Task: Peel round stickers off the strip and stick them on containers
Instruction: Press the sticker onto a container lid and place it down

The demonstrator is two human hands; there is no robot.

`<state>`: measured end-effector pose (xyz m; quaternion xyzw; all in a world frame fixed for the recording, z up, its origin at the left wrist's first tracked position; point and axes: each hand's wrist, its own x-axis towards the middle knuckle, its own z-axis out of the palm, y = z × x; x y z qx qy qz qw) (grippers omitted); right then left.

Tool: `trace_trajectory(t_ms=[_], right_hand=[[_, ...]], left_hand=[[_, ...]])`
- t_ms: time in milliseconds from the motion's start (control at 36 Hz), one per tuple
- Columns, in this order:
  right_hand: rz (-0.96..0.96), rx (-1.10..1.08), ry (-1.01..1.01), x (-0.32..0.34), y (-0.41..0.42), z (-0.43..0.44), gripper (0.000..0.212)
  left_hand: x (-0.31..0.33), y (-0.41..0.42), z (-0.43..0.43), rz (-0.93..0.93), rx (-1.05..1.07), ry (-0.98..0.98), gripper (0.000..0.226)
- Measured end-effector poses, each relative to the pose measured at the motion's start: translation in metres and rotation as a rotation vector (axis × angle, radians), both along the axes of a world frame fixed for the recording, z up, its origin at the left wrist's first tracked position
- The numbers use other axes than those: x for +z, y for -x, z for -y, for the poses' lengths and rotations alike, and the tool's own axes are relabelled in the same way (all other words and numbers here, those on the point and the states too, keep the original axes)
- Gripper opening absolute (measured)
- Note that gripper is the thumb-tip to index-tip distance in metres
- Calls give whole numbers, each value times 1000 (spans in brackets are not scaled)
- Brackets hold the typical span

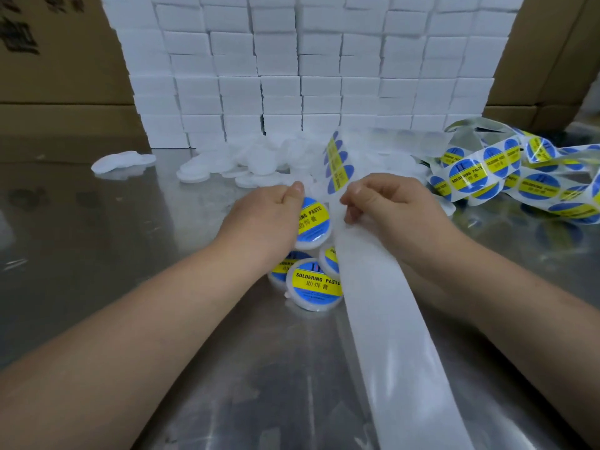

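My left hand (272, 219) grips a round white container (313, 224) that bears a blue and yellow "SOLDERING PASTE" sticker, thumb on its top edge. My right hand (386, 206) pinches the translucent sticker strip (337, 164) just right of that container. The strip's bare backing (386, 326) runs down toward me over my right forearm. Beyond my hands the strip rises with several blue and yellow stickers on it. Three labelled containers (316, 284) lie close together below my left hand.
A pile of plain white containers (259, 160) lies behind my hands on the shiny metal table (113, 241). Coils of sticker strip (506, 170) lie at the right. A wall of stacked white boxes (308, 60) stands at the back, with cardboard cartons (58, 60) on both sides.
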<state>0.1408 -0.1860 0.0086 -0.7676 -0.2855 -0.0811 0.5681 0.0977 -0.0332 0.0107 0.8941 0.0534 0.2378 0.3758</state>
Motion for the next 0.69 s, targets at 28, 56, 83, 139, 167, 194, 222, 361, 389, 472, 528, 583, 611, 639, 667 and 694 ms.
trace_trajectory(t_ms=[28, 56, 83, 139, 167, 194, 222, 361, 389, 472, 528, 583, 611, 639, 667, 694], right_hand=[[-9, 1, -3, 0, -1, 0, 25], [-23, 7, -12, -1, -1, -1, 25], [-35, 15, -20, -1, -1, -2, 27], [-28, 10, 1, -1, -1, -2, 34], [-13, -3, 28, 0, -2, -1, 39], [-4, -15, 49, 0, -2, 0, 42], [-12, -24, 58, 0, -1, 1, 44], [-175, -97, 34, 3, -4, 5, 62], [-233, -108, 4, 4, -5, 4, 67], [-524, -62, -184, 8, -6, 4, 74], [-656, -5, -265, 10, -7, 7, 65], [-719, 69, -320, 12, -6, 8, 51], [-737, 109, -328, 13, -5, 8, 42], [-751, 137, -325, 13, -6, 8, 33], [-755, 176, -320, 12, -7, 8, 29], [-757, 207, -318, 12, -8, 8, 28]], left_hand=[[-1, -1, -1, -52, -8, -16, 46], [-2, -2, -1, -105, -14, -35, 45], [-3, -4, -1, -154, -16, -50, 43], [-4, -3, 1, -235, -5, -40, 40], [-4, -3, 0, -264, 4, -38, 40], [-5, -4, 0, -288, 12, -54, 41], [-6, -6, -1, -309, 11, -95, 42], [-8, -9, -3, -305, 52, -211, 47], [-8, -8, -3, -304, 58, -229, 51], [-10, -8, -4, -264, 53, -212, 47], [-10, -9, -4, -235, 51, -172, 41], [-10, -9, -4, -205, 54, -161, 37], [-9, -9, -3, -189, 55, -162, 36], [-9, -8, -3, -172, 59, -159, 35], [-9, -8, -4, -156, 62, -148, 34], [-9, -9, -4, -142, 64, -133, 32]])
